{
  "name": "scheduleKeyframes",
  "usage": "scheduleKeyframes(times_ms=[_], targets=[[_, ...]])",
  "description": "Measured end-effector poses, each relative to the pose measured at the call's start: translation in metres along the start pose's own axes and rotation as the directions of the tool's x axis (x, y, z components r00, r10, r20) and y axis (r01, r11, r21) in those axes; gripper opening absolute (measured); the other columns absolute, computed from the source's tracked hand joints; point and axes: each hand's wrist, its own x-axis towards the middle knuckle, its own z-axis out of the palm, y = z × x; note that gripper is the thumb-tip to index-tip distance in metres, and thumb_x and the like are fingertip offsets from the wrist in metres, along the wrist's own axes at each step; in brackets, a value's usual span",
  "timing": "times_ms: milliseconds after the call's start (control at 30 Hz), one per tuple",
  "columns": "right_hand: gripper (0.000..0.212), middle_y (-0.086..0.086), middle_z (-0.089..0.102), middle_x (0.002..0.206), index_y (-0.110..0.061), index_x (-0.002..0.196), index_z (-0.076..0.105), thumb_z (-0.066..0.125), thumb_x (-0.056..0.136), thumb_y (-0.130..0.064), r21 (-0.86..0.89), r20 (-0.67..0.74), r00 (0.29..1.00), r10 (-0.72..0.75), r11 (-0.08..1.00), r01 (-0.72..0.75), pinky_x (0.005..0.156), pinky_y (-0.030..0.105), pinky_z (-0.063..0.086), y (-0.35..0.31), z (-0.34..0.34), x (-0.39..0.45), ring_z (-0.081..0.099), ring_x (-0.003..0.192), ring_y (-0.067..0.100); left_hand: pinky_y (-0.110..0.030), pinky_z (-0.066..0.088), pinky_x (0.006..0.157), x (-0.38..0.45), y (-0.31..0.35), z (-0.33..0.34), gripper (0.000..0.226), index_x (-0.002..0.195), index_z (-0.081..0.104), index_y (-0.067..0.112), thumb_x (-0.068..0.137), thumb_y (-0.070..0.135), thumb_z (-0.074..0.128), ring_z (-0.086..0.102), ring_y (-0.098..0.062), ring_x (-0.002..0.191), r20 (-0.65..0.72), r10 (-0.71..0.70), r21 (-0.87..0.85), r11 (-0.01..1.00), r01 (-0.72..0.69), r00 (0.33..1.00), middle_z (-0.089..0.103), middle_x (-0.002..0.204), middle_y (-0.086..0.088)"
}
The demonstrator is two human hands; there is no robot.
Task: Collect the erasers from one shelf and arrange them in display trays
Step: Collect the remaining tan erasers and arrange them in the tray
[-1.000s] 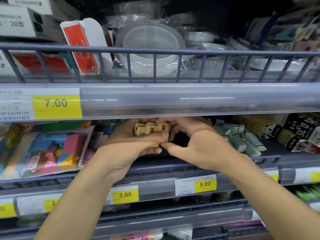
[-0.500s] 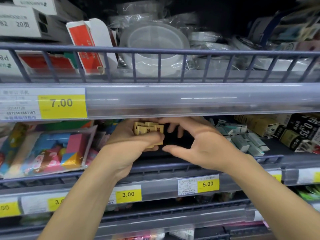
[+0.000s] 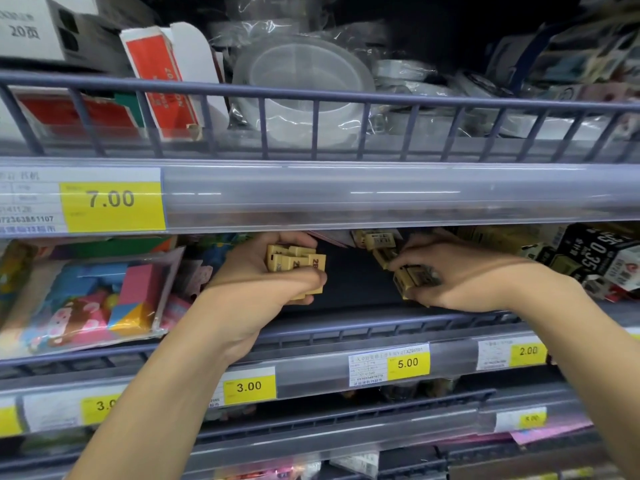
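My left hand (image 3: pixel 266 275) grips a stack of yellow erasers (image 3: pixel 296 263) inside the middle shelf (image 3: pixel 346 327) — my right hand (image 3: pixel 460 275) closes on more yellow erasers (image 3: pixel 410 275) just beside.

A handful of small tan erasers (image 3: pixel 295 268) with dark print is sitting bunched in the left hand (image 3: pixel 263 282), its fingers curling round them. More of the same erasers (image 3: pixel 410 277) are lying jumbled on the dark shelf (image 3: pixel 346 289), the right hand (image 3: pixel 464 275) gripping several.
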Motion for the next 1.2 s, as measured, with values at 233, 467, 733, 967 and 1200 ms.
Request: scheduleKeyframes(times_ms=[233,467,733,967,1200], targets=[[0.036,-0.026,0.054,0.125,-0.058,0.111,0.055,0.072,0.084,-0.042,0.204,-0.137,0.990,0.020,0.979,0.009,0.088,0.018,0.042,-0.010,0.000,-0.005,0.052,0.109,-0.004,-0.020,0.059,0.062,0.002,-0.004,-0.002,0.034,0.100,0.074,0.019,0.079,-0.007,0.080,0.074,-0.007,0.070,0.019,0.017,0.010,1.000,-0.017,1.000,0.077,0.073,0.010],[0.033,0.001,0.070,0.098,-0.028,0.099,0.067,0.077,0.078,-0.004,0.749,-0.473,0.880,-0.032,0.512,0.421,0.083,0.029,0.052,-0.045,0.016,-0.035,0.069,0.092,0.020,-0.027,0.063,0.071,-0.015,-0.001,-0.008,0.038,0.100,0.076,0.023,0.066,0.010,0.087,0.078,-0.024,0.081,0.018,0.163,-0.069,0.984,-0.162,0.986,0.080,0.089,-0.004],[0.035,0.018,0.062,0.111,-0.014,0.122,0.065,0.070,0.093,-0.032,0.846,-0.482,0.876,-0.013,0.252,0.470,0.080,0.036,0.052,-0.066,0.079,-0.092,0.066,0.092,0.029,-0.039,0.064,0.076,-0.072,-0.030,-0.002,0.039,0.102,0.076,0.033,0.064,0.026,0.086,0.076,-0.026,0.085,0.207,0.195,-0.197,0.968,-0.154,0.959,0.075,0.095,0.000],[0.031,0.024,0.069,0.111,-0.004,0.116,0.069,0.061,0.088,-0.015,0.977,-0.092,0.954,0.287,-0.159,0.142,0.065,0.030,0.049,-0.099,0.197,-0.146,0.064,0.082,0.030,-0.049,0.064,0.087,-0.118,-0.122,0.004,0.044,0.106,0.075,0.032,0.063,0.029,0.087,0.076,-0.030,0.085,0.303,-0.156,-0.104,0.975,0.195,0.940,0.076,0.093,-0.002],[0.030,0.031,0.068,0.092,0.001,0.106,0.059,0.032,0.103,-0.011,0.848,0.453,0.776,0.439,-0.482,-0.222,0.062,0.035,0.031,-0.129,0.298,-0.185,0.046,0.070,0.027,-0.052,0.060,0.095,-0.159,-0.241,-0.009,0.047,0.100,0.077,0.027,0.056,0.026,0.091,0.076,-0.018,0.081,0.252,-0.594,-0.023,0.786,0.618,0.764,0.078,0.089,0.002]])
